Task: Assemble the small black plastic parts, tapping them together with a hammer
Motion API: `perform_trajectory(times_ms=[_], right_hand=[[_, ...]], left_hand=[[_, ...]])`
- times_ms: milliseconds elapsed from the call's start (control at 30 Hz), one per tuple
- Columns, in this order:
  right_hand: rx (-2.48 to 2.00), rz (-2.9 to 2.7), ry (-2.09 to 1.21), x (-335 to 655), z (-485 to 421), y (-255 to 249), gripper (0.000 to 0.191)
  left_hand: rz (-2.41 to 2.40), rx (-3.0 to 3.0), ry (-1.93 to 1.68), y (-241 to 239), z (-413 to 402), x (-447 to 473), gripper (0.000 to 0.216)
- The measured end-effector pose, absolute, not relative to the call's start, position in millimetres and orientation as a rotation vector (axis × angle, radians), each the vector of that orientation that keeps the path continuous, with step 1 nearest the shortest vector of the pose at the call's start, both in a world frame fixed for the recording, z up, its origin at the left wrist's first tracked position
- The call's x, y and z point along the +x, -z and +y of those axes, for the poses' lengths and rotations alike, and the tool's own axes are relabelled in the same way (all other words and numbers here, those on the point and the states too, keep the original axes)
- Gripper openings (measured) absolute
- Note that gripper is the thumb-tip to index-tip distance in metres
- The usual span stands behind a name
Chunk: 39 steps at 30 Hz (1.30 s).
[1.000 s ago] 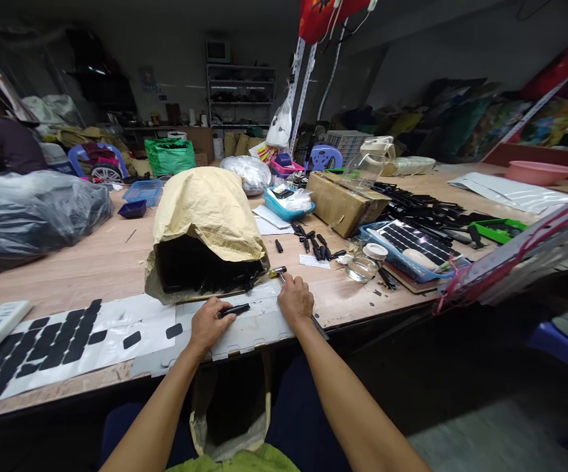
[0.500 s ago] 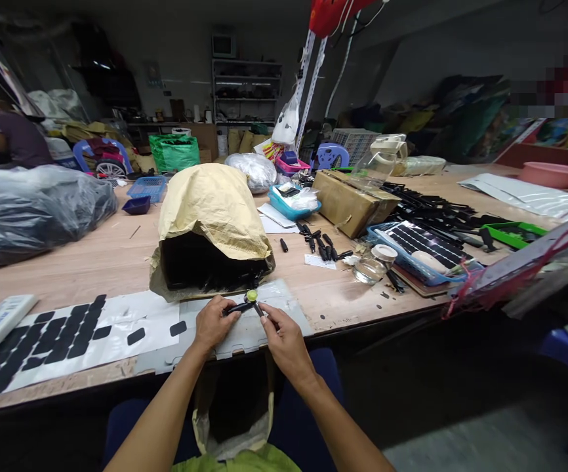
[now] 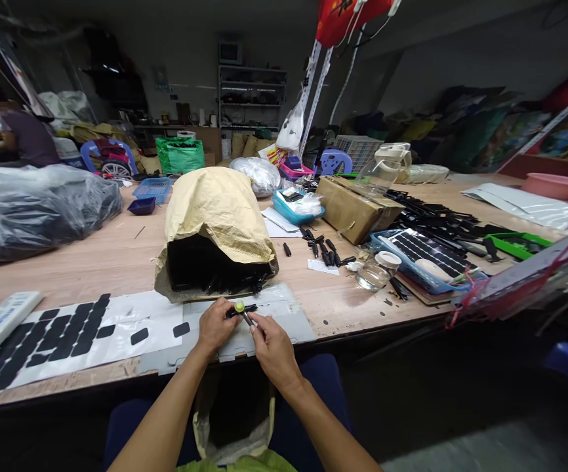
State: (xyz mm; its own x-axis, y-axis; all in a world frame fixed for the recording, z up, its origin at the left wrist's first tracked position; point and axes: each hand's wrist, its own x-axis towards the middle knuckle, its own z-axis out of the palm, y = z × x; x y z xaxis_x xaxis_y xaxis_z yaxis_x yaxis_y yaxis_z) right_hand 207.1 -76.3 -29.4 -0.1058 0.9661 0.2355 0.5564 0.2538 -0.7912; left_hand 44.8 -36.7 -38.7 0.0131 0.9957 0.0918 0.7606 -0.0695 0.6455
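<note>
At the table edge my left hand (image 3: 216, 326) is closed, its fingertips pinching a slim black part (image 3: 249, 308) that lies across a grey board (image 3: 286, 308). My right hand (image 3: 271, 344) grips the thin handle of a small hammer (image 3: 239, 307) with a round yellow-green head. The hammer's head sits over the black part, near my left fingertips; whether they touch I cannot tell. Just beyond my hands, a yellow paper sack (image 3: 215, 203) lies with its dark mouth towards me, black pieces inside it. Below the edge, a second open sack (image 3: 235, 419) stands at my lap.
On the left lie a white sheet with black stickers (image 3: 139, 336), a white box (image 3: 6, 321) and a large plastic bag (image 3: 38, 210). To the right are loose black handles (image 3: 327, 252), a clear jar (image 3: 377, 270), a blue basket (image 3: 431, 282) and a cardboard box (image 3: 357, 206).
The hammer's head has moved left, nearer my left fingertips, and my right hand has shifted slightly left with it. The black part now points rightward past the head. The view has shifted a little.
</note>
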Motion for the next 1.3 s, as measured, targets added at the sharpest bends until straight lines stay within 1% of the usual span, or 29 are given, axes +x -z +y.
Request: perform_trajectory(times_ms=[100, 200, 333, 400, 467, 533, 667, 800, 867, 933, 1033, 1133, 1233, 1300], right_hand=[[-1.396, -1.730, -0.717, 214, -72, 32, 0.034], [-1.446, -1.623, -0.624, 237, -56, 28, 0.034], [-1.858, -1.444, -0.349, 273, -22, 19, 0.038], [-2.101, -1.437, -0.307, 285, -6, 18, 0.039], [-2.242, -1.482, -0.286, 289, 6, 22, 0.039], [-2.284, -1.553, -0.204, 288, 12, 30, 0.039], [-2.224, -1.672, 0.113, 280, 13, 49, 0.038], [-2.196, -1.721, 0.231, 279, 13, 57, 0.037], [-2.198, -1.730, 0.255, 280, 14, 57, 0.037], [-2.201, -1.737, 0.275, 281, 15, 58, 0.036], [-2.201, -1.749, 0.286, 281, 15, 59, 0.036], [-2.204, -1.753, 0.287, 281, 15, 60, 0.036], [-2.207, -1.756, 0.286, 281, 15, 60, 0.035], [-2.206, -1.759, 0.285, 281, 15, 59, 0.035]], left_hand=[[1.791, 1.866, -0.758, 38, -36, 46, 0.014], [1.807, 1.861, -0.740, 36, -36, 47, 0.015], [1.834, 1.879, -0.729, 35, -37, 48, 0.014], [1.839, 1.886, -0.730, 35, -38, 49, 0.013], [1.835, 1.891, -0.731, 36, -37, 48, 0.012], [1.825, 1.886, -0.733, 36, -35, 46, 0.012], [1.741, 1.883, -0.790, 32, -39, 44, 0.013], [1.341, 2.021, -0.889, 29, -83, 57, 0.013], [1.146, 2.069, -0.773, 37, -116, 67, 0.013], [1.166, 2.031, -0.601, 55, -144, 75, 0.014], [1.474, 1.824, -0.342, 96, -161, 75, 0.020], [1.704, 1.566, -0.076, 135, -154, 66, 0.035], [1.683, 1.481, -0.033, 147, -145, 60, 0.045], [1.621, 1.562, -0.133, 135, -145, 63, 0.046]])
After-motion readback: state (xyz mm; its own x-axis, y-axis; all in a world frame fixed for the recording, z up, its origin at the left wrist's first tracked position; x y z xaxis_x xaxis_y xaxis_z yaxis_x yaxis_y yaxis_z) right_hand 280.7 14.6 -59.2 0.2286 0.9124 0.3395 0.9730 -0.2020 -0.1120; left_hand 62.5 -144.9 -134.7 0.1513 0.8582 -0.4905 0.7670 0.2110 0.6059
